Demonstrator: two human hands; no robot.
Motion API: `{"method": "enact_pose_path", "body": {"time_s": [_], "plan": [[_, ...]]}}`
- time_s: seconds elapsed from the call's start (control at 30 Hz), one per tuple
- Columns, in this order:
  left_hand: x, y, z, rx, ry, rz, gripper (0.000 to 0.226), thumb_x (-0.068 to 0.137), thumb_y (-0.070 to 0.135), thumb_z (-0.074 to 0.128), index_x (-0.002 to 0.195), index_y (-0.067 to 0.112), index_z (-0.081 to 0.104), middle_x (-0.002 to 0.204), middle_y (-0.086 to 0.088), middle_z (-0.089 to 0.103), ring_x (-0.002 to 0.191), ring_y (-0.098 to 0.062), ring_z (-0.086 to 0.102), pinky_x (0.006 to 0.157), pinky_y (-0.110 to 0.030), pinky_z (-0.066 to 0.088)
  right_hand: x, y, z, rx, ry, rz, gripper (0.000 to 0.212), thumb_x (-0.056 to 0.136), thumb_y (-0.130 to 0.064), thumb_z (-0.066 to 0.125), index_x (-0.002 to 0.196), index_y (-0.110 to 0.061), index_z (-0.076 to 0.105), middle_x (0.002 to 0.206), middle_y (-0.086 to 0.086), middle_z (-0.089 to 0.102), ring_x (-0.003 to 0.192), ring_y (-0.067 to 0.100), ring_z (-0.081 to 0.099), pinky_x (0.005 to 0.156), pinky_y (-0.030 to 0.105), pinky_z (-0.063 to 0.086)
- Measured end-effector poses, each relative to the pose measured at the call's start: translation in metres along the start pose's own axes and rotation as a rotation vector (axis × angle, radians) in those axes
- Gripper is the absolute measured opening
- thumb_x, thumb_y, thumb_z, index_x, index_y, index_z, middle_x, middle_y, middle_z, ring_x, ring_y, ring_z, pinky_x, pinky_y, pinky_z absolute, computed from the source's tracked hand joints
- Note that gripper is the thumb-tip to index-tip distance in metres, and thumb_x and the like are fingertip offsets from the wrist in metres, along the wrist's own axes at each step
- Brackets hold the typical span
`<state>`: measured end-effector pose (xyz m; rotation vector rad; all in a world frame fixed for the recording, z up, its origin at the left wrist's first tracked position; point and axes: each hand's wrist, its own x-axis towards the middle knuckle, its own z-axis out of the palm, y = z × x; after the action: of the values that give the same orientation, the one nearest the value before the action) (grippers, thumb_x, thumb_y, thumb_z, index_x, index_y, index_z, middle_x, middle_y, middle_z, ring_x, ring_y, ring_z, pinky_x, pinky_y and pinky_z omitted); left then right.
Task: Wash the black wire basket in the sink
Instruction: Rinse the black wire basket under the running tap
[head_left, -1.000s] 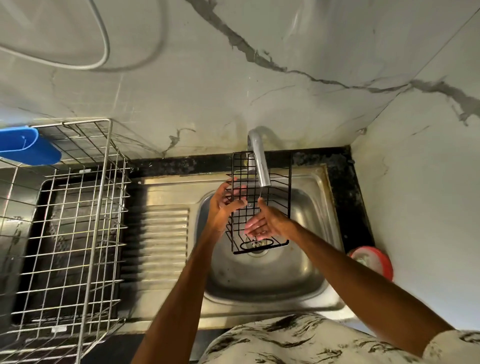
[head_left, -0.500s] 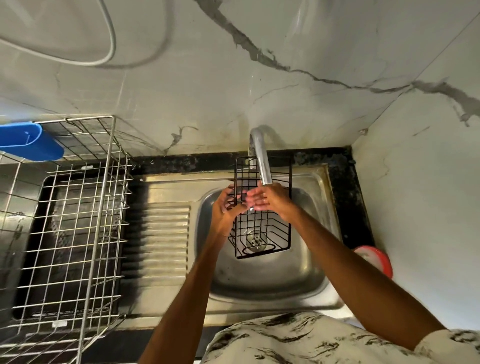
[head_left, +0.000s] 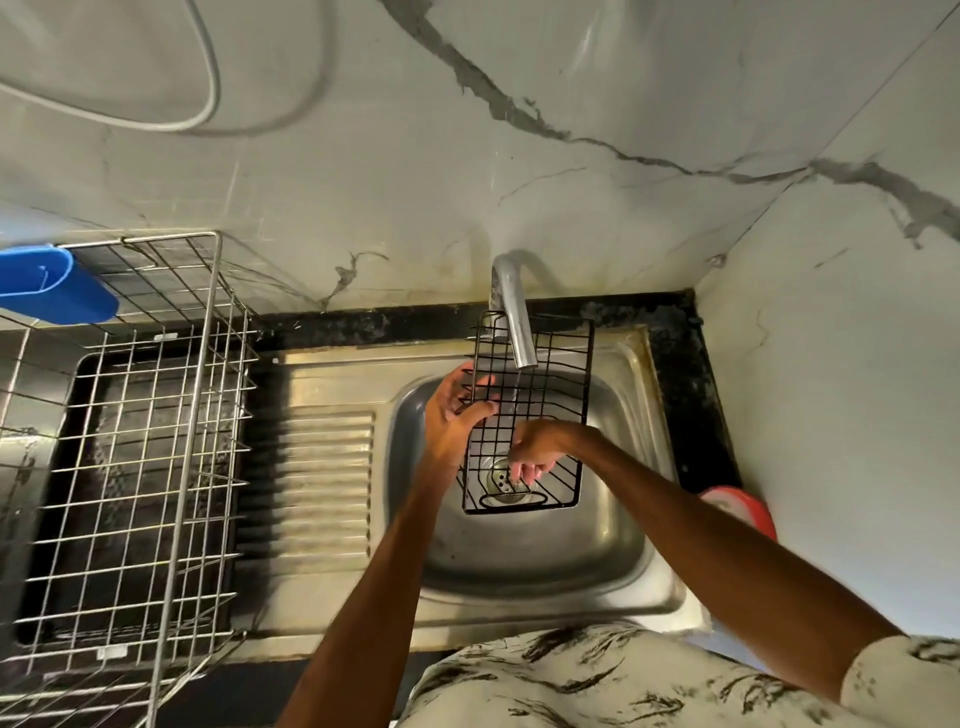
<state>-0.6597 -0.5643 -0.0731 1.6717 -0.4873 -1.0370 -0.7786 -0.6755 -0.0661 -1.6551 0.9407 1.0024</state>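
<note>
Fingers (head_left: 480, 410) of the left hand (head_left: 452, 415) curl round the left long side of the black wire basket (head_left: 556, 400), firm hold. Right hand (head_left: 537, 449) is inside the basket, its fingers (head_left: 530, 473) loosely bent and pointing down, rubbing the mesh with no grip visible. Change: half a second ago the right hand was up by the spout, now it has dropped to the basket's near end over the drain (head_left: 501, 480); a second ago it was low too, so this reads as up-and-down scrub strokes, washing mid-way, not finished. Left hand's grip unchanged, basket barely shifted. Basket sits in the sink (head_left: 519, 613) basin, tilted, far end up at the back rim under the tap (head_left: 514, 322), thin water stream falling through it. Materials: glossy grey-veined marble wall (head_left: 467, 156); black speckled stone worktop (head_left: 691, 389) along back and right edges; silver wire dish rack (head_left: 156, 415) at the left end, open square grid; sink is dull scuffed stainless steel with a ribbed drainboard; basket is a long, shallow box of thin black coated wire, square mesh; tap is a curved metal tube.
</note>
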Motion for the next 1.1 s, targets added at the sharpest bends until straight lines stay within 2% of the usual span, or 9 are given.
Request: {"method": "enact_pose_path", "body": {"time_s": [0.2, 0.3, 0.4, 0.47, 0.57, 0.77, 0.83, 0.93, 1.1], "plan": [[-0.009, -0.001, -0.004, 0.002, -0.004, -0.031, 0.070, 0.080, 0.024, 0.079, 0.145, 0.022, 0.054, 0.133, -0.001, 0.069, 0.121, -0.026, 0.067, 0.104, -0.063, 0.051, 0.005, -0.005, 0.000, -0.120, 0.057, -0.024, 0.021, 0.101, -0.011, 0.055, 0.109, 0.000, 0.071, 0.106, 0.015, 0.075, 0.096, 0.021, 0.074, 0.088, 0.033, 0.059], [-0.012, -0.008, -0.005, 0.041, 0.007, -0.033, 0.067, 0.080, 0.028, 0.079, 0.143, 0.027, 0.055, 0.127, 0.002, 0.071, 0.119, -0.024, 0.067, 0.101, -0.064, 0.052, -0.004, -0.003, -0.015, -0.201, 0.429, -0.163, 0.015, 0.097, -0.016, 0.057, 0.090, -0.009, 0.068, 0.083, 0.005, 0.071, 0.078, 0.018, 0.070, 0.076, 0.029, 0.056], [-0.016, -0.017, -0.008, 0.059, 0.021, -0.086, 0.067, 0.073, 0.040, 0.082, 0.135, 0.046, 0.058, 0.126, 0.000, 0.070, 0.117, -0.022, 0.067, 0.100, -0.060, 0.054, -0.011, 0.001, -0.030, -0.018, 0.685, -0.361, 0.017, 0.097, -0.018, 0.058, 0.098, -0.007, 0.071, 0.094, 0.012, 0.073, 0.078, 0.023, 0.068, 0.073, 0.036, 0.057], [-0.019, -0.023, -0.008, 0.078, 0.030, -0.136, 0.067, 0.068, 0.049, 0.085, 0.128, 0.059, 0.056, 0.133, 0.002, 0.065, 0.121, -0.019, 0.064, 0.102, -0.058, 0.053, -0.016, 0.000, -0.034, 0.262, 0.680, -0.426, 0.019, 0.098, -0.017, 0.060, 0.107, -0.007, 0.072, 0.097, 0.019, 0.074, 0.076, 0.028, 0.071, 0.072, 0.044, 0.060], [-0.024, -0.022, -0.005, 0.077, 0.054, -0.153, 0.080, 0.065, 0.055, 0.083, 0.139, 0.046, 0.053, 0.133, 0.004, 0.063, 0.120, -0.015, 0.062, 0.101, -0.055, 0.054, -0.030, -0.002, -0.029, 0.594, 0.536, -0.440, 0.024, 0.100, -0.003, 0.053, 0.120, -0.003, 0.066, 0.108, 0.014, 0.073, 0.096, 0.020, 0.073, 0.085, 0.030, 0.061], [-0.038, 0.000, -0.009, -0.005, 0.173, -0.304, 0.082, 0.061, 0.052, 0.085, 0.134, 0.023, 0.061, 0.126, 0.000, 0.068, 0.115, -0.021, 0.064, 0.104, -0.048, 0.050, -0.051, 0.018, -0.004, 0.383, 0.714, -0.454, 0.027, 0.092, 0.007, 0.061, 0.116, 0.000, 0.070, 0.106, 0.014, 0.074, 0.097, 0.021, 0.073, 0.091, 0.038, 0.059], [-0.048, 0.011, -0.013, 0.012, 0.186, -0.332, 0.054, 0.070, 0.039, 0.085, 0.119, 0.025, 0.065, 0.118, 0.001, 0.069, 0.113, -0.022, 0.063, 0.103, -0.045, 0.046, -0.059, 0.025, 0.005, 0.333, 0.768, -0.460, 0.025, 0.090, 0.006, 0.065, 0.112, -0.001, 0.072, 0.103, 0.011, 0.075, 0.093, 0.019, 0.072, 0.088, 0.027, 0.058], [-0.059, 0.018, -0.022, 0.034, 0.182, -0.348, 0.080, 0.060, 0.047, 0.087, 0.130, 0.021, 0.058, 0.121, -0.001, 0.065, 0.113, -0.023, 0.061, 0.106, -0.052, 0.047, -0.064, 0.036, 0.021, 0.324, 0.814, -0.457, 0.021, 0.090, 0.001, 0.068, 0.110, -0.004, 0.074, 0.104, 0.007, 0.075, 0.092, 0.014, 0.069, 0.078, 0.010, 0.051], [-0.075, 0.026, -0.035, 0.142, 0.186, -0.271, 0.084, 0.068, 0.046, 0.092, 0.130, 0.015, 0.046, 0.122, -0.001, 0.059, 0.112, -0.021, 0.057, 0.103, -0.047, 0.049, -0.066, 0.045, 0.037, 0.465, 0.764, -0.421, 0.018, 0.092, -0.003, 0.067, 0.104, -0.014, 0.075, 0.098, 0.003, 0.075, 0.086, 0.016, 0.072, 0.071, 0.027, 0.061]]}}
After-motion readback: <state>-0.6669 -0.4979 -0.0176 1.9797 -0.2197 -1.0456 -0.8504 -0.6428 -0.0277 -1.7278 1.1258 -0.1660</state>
